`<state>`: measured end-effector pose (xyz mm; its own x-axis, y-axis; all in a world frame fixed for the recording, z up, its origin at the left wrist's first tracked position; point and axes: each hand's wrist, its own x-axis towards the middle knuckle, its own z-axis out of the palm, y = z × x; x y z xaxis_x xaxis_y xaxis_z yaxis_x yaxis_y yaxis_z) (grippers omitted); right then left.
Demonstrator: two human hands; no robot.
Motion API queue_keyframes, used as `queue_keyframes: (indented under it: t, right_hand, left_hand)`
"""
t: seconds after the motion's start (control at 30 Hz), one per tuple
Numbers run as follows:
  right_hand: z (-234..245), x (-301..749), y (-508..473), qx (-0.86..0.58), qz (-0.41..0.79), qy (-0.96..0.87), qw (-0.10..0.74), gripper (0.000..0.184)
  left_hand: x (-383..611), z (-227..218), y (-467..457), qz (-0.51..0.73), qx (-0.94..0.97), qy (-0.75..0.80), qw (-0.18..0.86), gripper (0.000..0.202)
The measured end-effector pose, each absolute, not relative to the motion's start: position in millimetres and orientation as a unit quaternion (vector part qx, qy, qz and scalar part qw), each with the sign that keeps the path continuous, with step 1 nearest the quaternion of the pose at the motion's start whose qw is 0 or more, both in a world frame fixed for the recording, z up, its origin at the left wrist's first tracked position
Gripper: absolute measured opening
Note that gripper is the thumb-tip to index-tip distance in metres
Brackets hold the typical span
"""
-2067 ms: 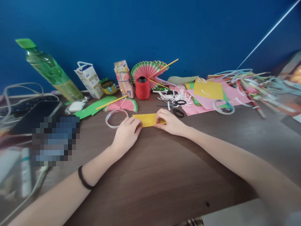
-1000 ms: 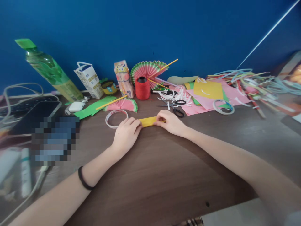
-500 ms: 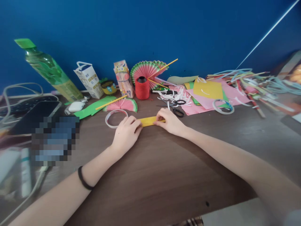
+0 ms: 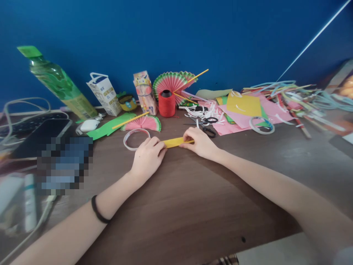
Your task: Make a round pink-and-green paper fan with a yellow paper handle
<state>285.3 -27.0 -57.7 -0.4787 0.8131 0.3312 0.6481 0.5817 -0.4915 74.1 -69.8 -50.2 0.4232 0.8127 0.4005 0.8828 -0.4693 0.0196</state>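
A narrow yellow paper strip [image 4: 173,142] lies on the brown table between my two hands. My left hand [image 4: 148,156] is closed on its left end, fingertips pressed together. At the right end, my right hand [image 4: 199,142] pinches the strip between thumb and fingers. Just behind my left hand rests a roll of tape [image 4: 125,141]. Black-handled scissors [image 4: 209,131] lie right behind my right hand. Beyond the strip are a small pink-and-green folded paper fan [image 4: 143,123] and a red thread spool [image 4: 167,105].
Along the blue wall stand a green bottle [image 4: 62,81], a milk carton [image 4: 106,94] and a larger paper fan [image 4: 168,81]. Coloured paper sheets [image 4: 244,105] and a second tape roll [image 4: 261,125] lie to the right. A phone [image 4: 68,162] with a cable is at left.
Almost nothing differs. Both hands keep their places on the yellow paper strip, with only a very slight shift of the fingers.
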Motion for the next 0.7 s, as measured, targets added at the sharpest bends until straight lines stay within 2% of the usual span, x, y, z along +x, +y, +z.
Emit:
queue_keyframes:
  t: [0.23, 0.5, 0.7]
  right_hand:
    - [-54.0, 284.2, -27.6, -0.448, 0.162, -0.84, 0.259, 0.021]
    - [-51.2, 285.3, -26.8, -0.445, 0.178, -0.841, 0.25, 0.012]
    - [-52.3, 288.2, -26.8, -0.441, 0.164, -0.852, 0.228, 0.014]
  left_hand:
    - [76.5, -46.9, -72.0, -0.175, -0.822, -0.534, 0.095, 0.01]
    - [77.7, -45.9, -76.0, -0.162, -0.825, -0.523, 0.142, 0.019]
    - [78.0, -44.4, -79.0, -0.138, -0.831, -0.512, 0.167, 0.022]
